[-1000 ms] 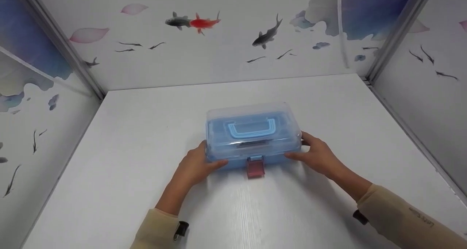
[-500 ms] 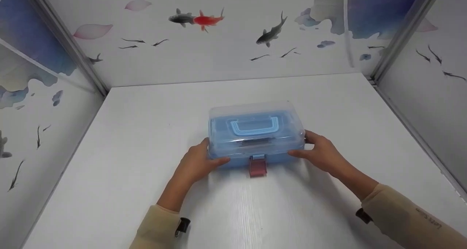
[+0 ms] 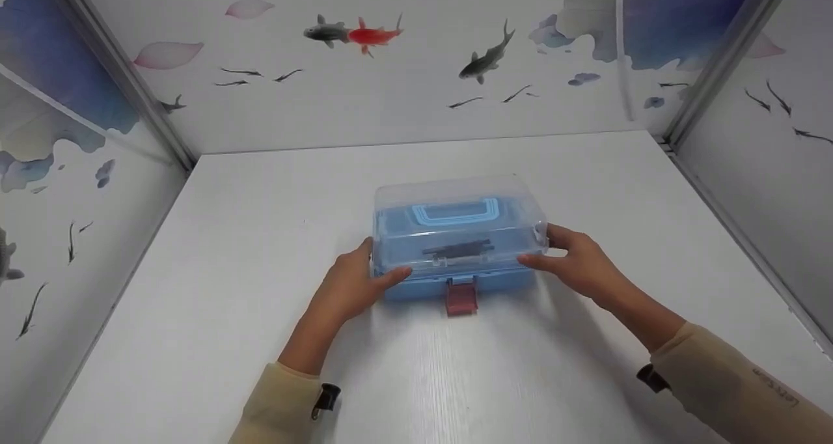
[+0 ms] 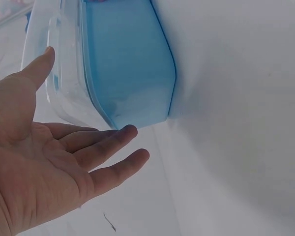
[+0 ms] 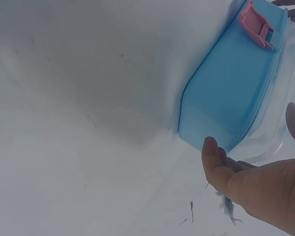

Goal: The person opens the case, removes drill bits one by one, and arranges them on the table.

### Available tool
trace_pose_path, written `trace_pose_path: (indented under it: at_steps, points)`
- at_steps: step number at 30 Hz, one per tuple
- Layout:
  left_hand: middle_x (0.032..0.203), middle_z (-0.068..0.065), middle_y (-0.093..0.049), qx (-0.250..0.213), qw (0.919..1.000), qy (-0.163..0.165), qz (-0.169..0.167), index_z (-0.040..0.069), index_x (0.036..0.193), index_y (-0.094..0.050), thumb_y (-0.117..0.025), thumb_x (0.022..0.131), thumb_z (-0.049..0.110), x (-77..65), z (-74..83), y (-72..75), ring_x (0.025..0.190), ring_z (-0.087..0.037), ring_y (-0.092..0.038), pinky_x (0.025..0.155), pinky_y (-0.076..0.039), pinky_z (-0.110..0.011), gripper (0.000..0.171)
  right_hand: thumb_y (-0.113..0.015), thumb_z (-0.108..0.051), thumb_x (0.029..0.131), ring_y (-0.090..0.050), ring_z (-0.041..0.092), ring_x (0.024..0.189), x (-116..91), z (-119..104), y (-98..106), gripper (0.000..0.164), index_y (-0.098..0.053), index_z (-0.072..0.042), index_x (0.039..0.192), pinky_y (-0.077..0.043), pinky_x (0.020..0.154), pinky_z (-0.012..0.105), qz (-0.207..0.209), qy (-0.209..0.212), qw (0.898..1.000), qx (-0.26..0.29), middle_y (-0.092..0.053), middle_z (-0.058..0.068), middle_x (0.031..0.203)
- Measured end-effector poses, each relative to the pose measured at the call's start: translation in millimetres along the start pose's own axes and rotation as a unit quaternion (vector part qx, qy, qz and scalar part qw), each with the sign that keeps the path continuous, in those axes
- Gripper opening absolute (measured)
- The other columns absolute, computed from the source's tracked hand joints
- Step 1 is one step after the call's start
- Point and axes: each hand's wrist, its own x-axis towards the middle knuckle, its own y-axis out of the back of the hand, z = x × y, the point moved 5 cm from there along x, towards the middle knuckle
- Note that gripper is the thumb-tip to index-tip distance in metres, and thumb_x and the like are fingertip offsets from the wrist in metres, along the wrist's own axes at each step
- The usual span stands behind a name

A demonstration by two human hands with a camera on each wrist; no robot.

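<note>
A blue plastic storage box (image 3: 423,290) stands on the white table, its clear lid (image 3: 398,239) raised a little at the front. The lid carries a light blue handle (image 3: 455,219). At the front, a red latch (image 3: 462,299) hangs unfastened. My left hand (image 3: 348,286) holds the lid's left end, thumb on the front edge and fingers along the side. On the opposite end, my right hand (image 3: 586,265) holds the lid the same way. Through the clear plastic, several thin dark pieces (image 3: 459,249) show inside. Both wrist views show fingertips near the lid's lower rim.
The white tabletop (image 3: 273,222) spreads around the box. Panels with painted fish close off the back wall (image 3: 416,99) and both sides. A dark clip (image 3: 327,400) hangs at the left sleeve, another dark piece (image 3: 653,377) at the right.
Both hands have risen slightly with the lid's front edge, which has come up off the blue base. The handle has tipped backward, and the dark pieces show more fully.
</note>
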Motion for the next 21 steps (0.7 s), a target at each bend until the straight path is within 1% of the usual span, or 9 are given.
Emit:
trace_pose_path:
  at_steps: [4,7,11,15,18,21]
  points:
    - [0.168,-0.019,-0.044,-0.001,0.9998,-0.013,0.014,0.003,0.167,-0.030,-0.070,0.096,0.062,0.9,3.3,3.6,0.156,-0.037,-0.044,0.124,-0.040,-0.057,0.100,-0.074,-0.067,0.091,-0.035,0.043,0.159,0,-4,4,0.105,-0.029,-0.013,0.169,-0.040,0.121,0.065,0.008,0.009,1.000,0.007,-0.044,0.019,0.168]
    - [0.168,-0.017,-0.045,-0.005,0.9993,-0.021,0.030,0.004,0.167,-0.030,-0.066,0.097,0.067,1.8,5.6,5.8,0.156,-0.036,-0.045,0.124,-0.040,-0.057,0.101,-0.071,-0.069,0.092,-0.036,0.043,0.159,0,-6,7,0.104,-0.030,-0.013,0.169,-0.040,0.121,0.065,0.018,0.017,1.000,0.010,-0.046,0.020,0.166]
    - [0.170,-0.016,-0.042,-0.008,0.9985,-0.026,0.047,0.005,0.168,-0.029,-0.061,0.097,0.072,2.5,7.9,7.0,0.158,-0.036,-0.041,0.126,-0.038,-0.056,0.103,-0.069,-0.072,0.092,-0.035,0.043,0.160,0,-9,8,0.102,-0.032,-0.015,0.169,-0.038,0.122,0.066,0.027,0.019,0.999,0.013,-0.047,0.018,0.166]
    - [0.171,-0.017,-0.039,-0.016,0.9968,-0.041,0.066,0.002,0.167,-0.028,-0.058,0.099,0.071,2.5,11.3,8.8,0.159,-0.035,-0.038,0.128,-0.035,-0.054,0.102,-0.066,-0.075,0.092,-0.033,0.044,0.160,2,-11,9,0.104,-0.030,-0.016,0.169,-0.036,0.122,0.068,0.035,0.014,0.999,0.008,-0.045,0.018,0.167]
    - [0.169,-0.014,-0.043,-0.026,0.9948,-0.057,0.080,0.005,0.168,-0.030,-0.058,0.101,0.068,3.5,13.6,9.6,0.158,-0.033,-0.041,0.127,-0.037,-0.053,0.096,-0.064,-0.077,0.092,-0.031,0.045,0.161,3,-13,10,0.106,-0.027,-0.015,0.170,-0.034,0.123,0.068,0.039,0.011,0.999,0.002,-0.043,0.019,0.169]
    - [0.166,-0.012,-0.049,-0.023,0.9930,-0.070,0.092,0.009,0.167,-0.033,-0.058,0.101,0.068,4.2,15.7,10.3,0.155,-0.032,-0.047,0.125,-0.040,-0.052,0.091,-0.062,-0.077,0.093,-0.028,0.045,0.162,4,-12,11,0.107,-0.024,-0.014,0.171,-0.033,0.124,0.068,0.039,0.010,0.999,-0.001,-0.041,0.019,0.170]
